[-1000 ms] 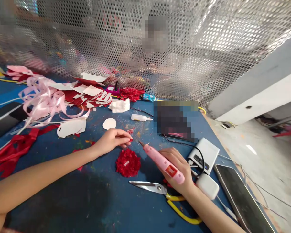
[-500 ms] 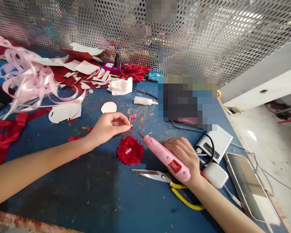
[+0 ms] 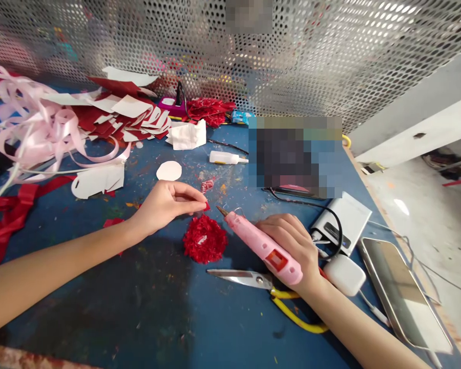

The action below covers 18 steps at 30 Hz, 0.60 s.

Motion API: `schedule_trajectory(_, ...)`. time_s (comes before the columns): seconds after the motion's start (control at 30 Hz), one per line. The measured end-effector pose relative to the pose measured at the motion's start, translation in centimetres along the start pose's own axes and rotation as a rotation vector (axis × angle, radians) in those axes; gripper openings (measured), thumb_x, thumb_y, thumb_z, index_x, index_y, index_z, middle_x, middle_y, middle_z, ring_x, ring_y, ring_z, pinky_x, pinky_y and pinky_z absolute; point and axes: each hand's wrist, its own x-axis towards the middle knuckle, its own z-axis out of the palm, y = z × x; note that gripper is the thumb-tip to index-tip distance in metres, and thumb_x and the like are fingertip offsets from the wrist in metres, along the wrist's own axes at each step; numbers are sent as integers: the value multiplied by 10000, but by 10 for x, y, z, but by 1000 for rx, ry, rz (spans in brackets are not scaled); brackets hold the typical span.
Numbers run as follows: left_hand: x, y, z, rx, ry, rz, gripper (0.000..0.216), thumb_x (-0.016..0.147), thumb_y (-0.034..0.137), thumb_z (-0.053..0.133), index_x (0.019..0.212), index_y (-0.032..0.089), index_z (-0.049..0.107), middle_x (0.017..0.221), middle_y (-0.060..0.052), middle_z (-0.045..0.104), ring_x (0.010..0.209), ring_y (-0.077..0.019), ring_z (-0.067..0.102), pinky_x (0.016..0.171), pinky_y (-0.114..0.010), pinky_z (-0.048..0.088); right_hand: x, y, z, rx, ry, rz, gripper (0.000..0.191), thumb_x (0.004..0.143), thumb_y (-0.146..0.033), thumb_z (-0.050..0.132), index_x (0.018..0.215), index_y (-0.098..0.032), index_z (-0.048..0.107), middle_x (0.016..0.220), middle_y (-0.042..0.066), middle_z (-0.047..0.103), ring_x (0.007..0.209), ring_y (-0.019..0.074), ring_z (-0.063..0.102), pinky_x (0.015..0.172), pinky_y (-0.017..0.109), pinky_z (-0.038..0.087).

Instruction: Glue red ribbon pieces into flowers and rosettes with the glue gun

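My left hand (image 3: 172,202) is closed, pinching a small red ribbon piece (image 3: 207,206) between thumb and fingertips. Just below it on the blue table lies a round red ribbon flower (image 3: 205,239) with a pale spot at its middle. My right hand (image 3: 288,241) is wrapped round a pink hot glue pen (image 3: 259,246). The pen's pointed metal tip faces the pinched ribbon piece, a short gap apart. Scissors (image 3: 249,279) with yellow handles lie beneath my right hand and forearm, blades toward the left.
Pink ribbon (image 3: 57,133), red-and-white cut pieces (image 3: 138,115) and red ribbon (image 3: 7,220) pile at the left and back. A white disc (image 3: 169,171) and small bottle (image 3: 225,158) lie mid-table. A power bank (image 3: 343,220), white case (image 3: 344,274) and phone (image 3: 407,294) sit right.
The view has shifted slightly. My left hand has come down a little, and more of the red ribbon piece shows at its fingertips. The glue pen stays almost where it was.
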Motion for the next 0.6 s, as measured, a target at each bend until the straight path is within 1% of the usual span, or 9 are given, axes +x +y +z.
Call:
schedule_trajectory(0.13, 0, 1, 2, -43, -47, -13, 202, 686, 279, 686, 849, 160, 699, 806, -17, 724, 739, -153, 662, 719, -266, 542, -1, 0, 0, -1, 8, -10, 154, 873, -245, 447, 971, -212, 561, 866, 80, 645, 781, 200, 564, 688, 365, 455)
schedule_trajectory(0.23, -1, 2, 5, -95, -70, -18, 188, 678, 231, 680, 847, 152, 663, 815, -13, 707, 748, -145, 662, 717, -258, 538, -1, -1, -1, -6, 17, -12, 134, 879, -223, 444, 962, -210, 549, 867, 81, 642, 786, 200, 567, 685, 363, 457)
schedule_trajectory(0.3, -2, 3, 6, -115, -63, -5, 208, 662, 205, 689, 853, 149, 628, 833, -13, 689, 757, -139, 659, 721, -252, 531, -1, -2, 0, -13, 20, -10, 131, 876, -181, 444, 960, -211, 540, 863, 76, 640, 787, 196, 568, 690, 359, 459)
schedule_trajectory(0.37, -3, 4, 7, -110, -50, 6, 248, 662, 194, 694, 883, 153, 590, 831, -11, 673, 745, -131, 652, 696, -240, 522, 0, -3, 0, -21, 33, -33, 139, 869, -145, 445, 953, -210, 536, 852, 70, 643, 781, 191, 568, 689, 354, 457)
schedule_trajectory(0.47, -6, 6, 7, -92, -40, 4, 299, 684, 192, 687, 940, 174, 533, 784, 8, 659, 674, -108, 635, 618, -209, 498, 0, -3, 2, -44, 78, -108, 150, 873, -130, 430, 932, -207, 545, 812, 61, 645, 755, 188, 559, 660, 346, 439)
schedule_trajectory(0.6, -9, 8, 8, -80, -29, 21, 346, 694, 175, 684, 965, 198, 469, 754, 27, 655, 646, -93, 627, 605, -192, 488, -2, -1, 6, -89, 56, -112, 163, 872, -116, 424, 904, -213, 552, 765, 46, 624, 752, 185, 550, 655, 339, 419)
